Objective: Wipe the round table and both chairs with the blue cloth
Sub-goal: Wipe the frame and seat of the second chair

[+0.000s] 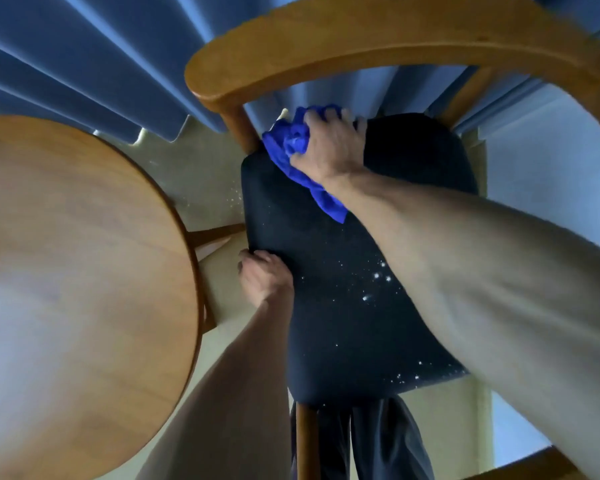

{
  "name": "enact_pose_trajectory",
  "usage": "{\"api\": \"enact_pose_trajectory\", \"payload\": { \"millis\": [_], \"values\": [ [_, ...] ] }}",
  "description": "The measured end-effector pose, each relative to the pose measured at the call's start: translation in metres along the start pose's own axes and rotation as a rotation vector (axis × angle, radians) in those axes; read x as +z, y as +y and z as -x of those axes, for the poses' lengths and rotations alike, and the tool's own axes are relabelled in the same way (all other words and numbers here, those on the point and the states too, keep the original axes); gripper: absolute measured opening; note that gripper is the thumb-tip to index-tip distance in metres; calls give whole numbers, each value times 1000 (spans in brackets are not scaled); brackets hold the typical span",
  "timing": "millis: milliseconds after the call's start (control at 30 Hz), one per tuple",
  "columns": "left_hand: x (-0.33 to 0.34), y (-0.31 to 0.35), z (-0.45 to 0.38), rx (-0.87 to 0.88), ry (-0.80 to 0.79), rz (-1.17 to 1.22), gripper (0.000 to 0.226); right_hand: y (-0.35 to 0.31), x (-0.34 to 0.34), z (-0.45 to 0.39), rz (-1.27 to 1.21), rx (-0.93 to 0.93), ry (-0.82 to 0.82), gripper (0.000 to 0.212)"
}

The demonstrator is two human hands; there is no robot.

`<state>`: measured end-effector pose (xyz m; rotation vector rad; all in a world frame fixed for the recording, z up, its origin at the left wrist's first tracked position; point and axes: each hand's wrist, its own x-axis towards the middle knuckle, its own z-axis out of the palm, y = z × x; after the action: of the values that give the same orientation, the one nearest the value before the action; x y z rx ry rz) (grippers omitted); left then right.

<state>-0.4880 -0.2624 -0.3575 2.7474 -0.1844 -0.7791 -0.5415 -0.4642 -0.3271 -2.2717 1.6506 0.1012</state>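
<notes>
A wooden chair with a curved backrest (361, 39) and a dark padded seat (326, 306) fills the middle of the view. My right hand (329, 147) presses the bunched blue cloth (291, 150) onto the far left part of the seat, next to the backrest post. White crumbs (378, 275) speckle the seat's near right part. My left hand (262, 275) grips the seat's left edge. The round wooden table (77, 271) lies at the left.
Blue pleated curtains (84, 64) hang behind the table and chair. Pale floor (201, 178) with scattered white crumbs shows between the table and chair. My dark trousers (378, 445) stand at the seat's front edge. A bit of wood (534, 469) shows at the bottom right.
</notes>
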Motion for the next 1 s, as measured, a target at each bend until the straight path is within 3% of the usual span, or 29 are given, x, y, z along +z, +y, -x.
{"api": "enact_pose_trajectory", "payload": {
  "millis": [233, 433, 700, 833, 1000],
  "values": [
    [6, 8, 2, -57, -34, 12, 35, 95, -19, 15, -75, 456, 35, 60],
    [3, 5, 2, -22, -12, -3, 35, 108, -6, 40, -119, 460, 137, 58],
    [-2, -9, 9, -32, -9, 179, 40, 95, 1, 47, -225, 491, 200, 69],
    [-7, -16, 10, -3, -39, 197, 40, 51, 14, 66, -217, 505, 220, 71],
    [-17, -30, 15, -76, -85, 174, 40, -24, 34, 103, -228, 312, 178, 66]
  ]
}}
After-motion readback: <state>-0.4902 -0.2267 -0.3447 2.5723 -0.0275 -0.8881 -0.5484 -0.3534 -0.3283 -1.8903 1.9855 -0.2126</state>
